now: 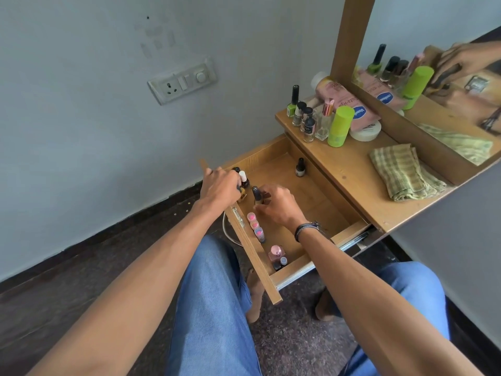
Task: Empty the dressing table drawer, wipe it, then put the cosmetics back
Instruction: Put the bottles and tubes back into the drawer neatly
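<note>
So the open wooden drawer (320, 202) is pulled out, with both hands in its left end. The right hand (279, 206) has its fingers pinched around a dark-capped nail polish bottle (256, 195), which stands upright on the drawer floor. The left hand (221, 185) is curled over a little cluster at the far-left corner, right by a white-capped bottle (243, 177); honestly can't tell if those fingers grip anything. A row of pink-topped little bottles (254, 226) stands along the drawer front, with a pink glass perfume bottle (276, 253) nearer. One small black bottle (300, 166) stands alone at the far side. Up on the wooden worktop (352, 172): a folded green-checked cloth (404, 172), a lime-green cylinder (340, 126), a pink lotion bottle (344, 101) lying down, plus more polishes.
</note>
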Motion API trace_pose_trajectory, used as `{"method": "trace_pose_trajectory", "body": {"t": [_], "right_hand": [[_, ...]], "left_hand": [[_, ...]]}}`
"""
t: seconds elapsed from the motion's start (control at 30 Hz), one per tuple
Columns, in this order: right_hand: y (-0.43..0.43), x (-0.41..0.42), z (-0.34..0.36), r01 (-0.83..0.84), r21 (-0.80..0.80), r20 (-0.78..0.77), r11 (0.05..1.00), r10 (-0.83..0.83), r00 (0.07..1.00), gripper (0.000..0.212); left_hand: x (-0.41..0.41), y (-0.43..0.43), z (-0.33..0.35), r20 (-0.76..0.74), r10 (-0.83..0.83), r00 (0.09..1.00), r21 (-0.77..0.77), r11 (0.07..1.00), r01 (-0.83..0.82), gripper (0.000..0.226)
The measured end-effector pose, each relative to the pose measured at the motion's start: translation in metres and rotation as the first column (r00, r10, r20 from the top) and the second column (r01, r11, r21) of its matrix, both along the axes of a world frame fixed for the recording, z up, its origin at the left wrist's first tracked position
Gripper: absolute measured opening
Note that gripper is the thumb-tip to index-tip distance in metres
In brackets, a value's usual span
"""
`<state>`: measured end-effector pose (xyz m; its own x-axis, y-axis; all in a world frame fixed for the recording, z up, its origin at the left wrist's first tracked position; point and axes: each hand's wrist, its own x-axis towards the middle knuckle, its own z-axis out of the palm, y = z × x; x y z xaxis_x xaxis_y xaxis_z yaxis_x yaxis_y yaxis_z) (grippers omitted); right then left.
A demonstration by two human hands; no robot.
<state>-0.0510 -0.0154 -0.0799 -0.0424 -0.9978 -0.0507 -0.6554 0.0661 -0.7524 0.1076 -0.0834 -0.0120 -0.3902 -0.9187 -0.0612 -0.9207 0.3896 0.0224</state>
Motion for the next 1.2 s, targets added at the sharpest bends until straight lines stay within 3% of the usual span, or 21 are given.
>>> {"method": "trace_pose_trajectory", "body": {"t": [0.23,0.4,0.93,1.2], "right_hand": [[-0.014,0.013,-0.007,-0.033,-0.035,0.052,0.999,0.035,0.998,0.029],[-0.013,0.016,-0.010,-0.011,-0.016,0.149,1.000,0.014,0.989,0.043],[-0.023,0.028,-0.007,-0.018,-0.010,-0.075,1.000,0.018,0.997,0.012],[-0.031,0.034,-0.006,0.015,0.006,-0.118,1.000,-0.014,0.993,0.006]], "left_hand": [[0.004,-0.007,-0.003,-0.064,-0.004,0.998,0.007,1.000,0.004,0.037],[0.009,-0.007,-0.008,-0.133,0.022,0.991,-0.058,0.998,-0.030,0.031],[0.015,0.006,-0.009,-0.272,0.007,0.962,-0.136,0.990,-0.046,0.048],[0.015,0.012,-0.013,-0.335,0.003,0.942,-0.200,0.977,-0.074,0.042]]}}
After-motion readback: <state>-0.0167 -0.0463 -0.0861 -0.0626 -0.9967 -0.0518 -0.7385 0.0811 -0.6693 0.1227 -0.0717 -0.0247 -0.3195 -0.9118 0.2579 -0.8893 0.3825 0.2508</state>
